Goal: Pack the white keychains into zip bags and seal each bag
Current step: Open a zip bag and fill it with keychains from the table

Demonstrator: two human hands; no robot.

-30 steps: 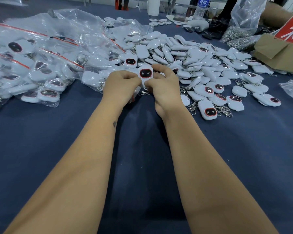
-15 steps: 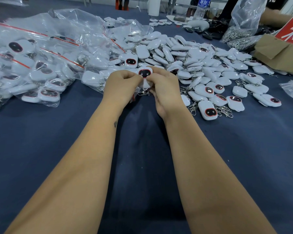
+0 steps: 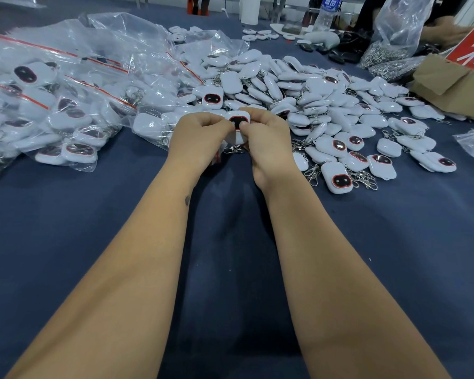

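My forearms run out over the bare blue desk [image 3: 66, 228], which gives me a working patch in front of the stock. At twelve o'clock my left hand [image 3: 200, 138] and right hand [image 3: 268, 138] meet around one white keychain [image 3: 238, 124]. Each grip is clenched on it, thumbs and curled fingers pinching from either side so its dark, red-rimmed face looks up at me. Its metal clasp [image 3: 231, 150] dangles below, just above the cloth. I cannot tell whether a zip bag already surrounds it; I judge I am either seating it in one or pressing a seal, which would explain the two-sided pinch.

Beyond, from one to three o'clock, the loose keychains [image 3: 340, 116] lie heaped within easy reach. From nine to eleven o'clock the filled bags [image 3: 66, 105] pile up with their red strips showing, kept apart from the unpacked ones. Far off at two o'clock sit a cardboard box [image 3: 449, 83] and a clear sack of metal rings [image 3: 389, 42].
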